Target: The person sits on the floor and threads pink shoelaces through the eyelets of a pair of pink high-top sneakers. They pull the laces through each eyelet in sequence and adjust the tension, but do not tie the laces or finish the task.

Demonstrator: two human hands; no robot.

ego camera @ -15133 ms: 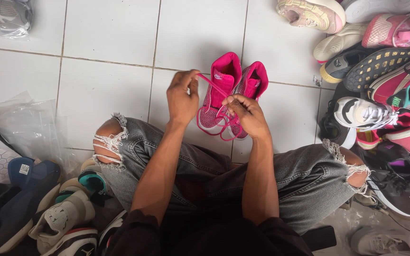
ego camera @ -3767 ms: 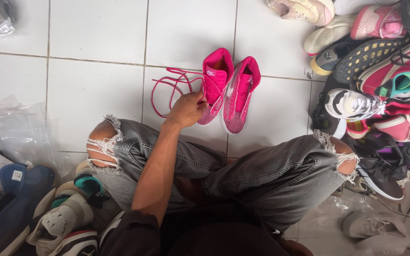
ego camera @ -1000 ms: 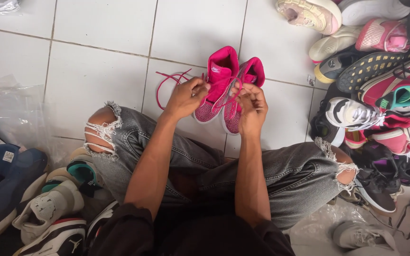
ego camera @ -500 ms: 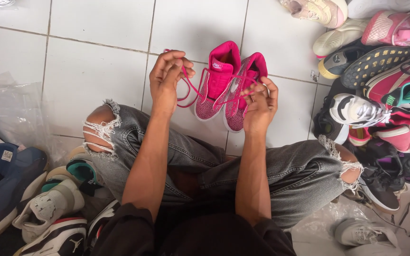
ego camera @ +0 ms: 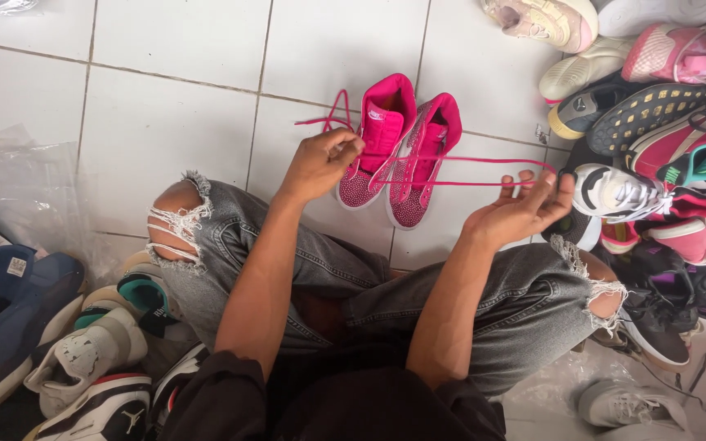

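Since the previous view, our right hand has swung out to the right, drawing the thin pink lace taut, fingers curled around it. Our left hand pinches the lace against the pair of pink, textured high-top shoes, which stand upright on the glossy white tiled floor between heaps of mixed sneakers.
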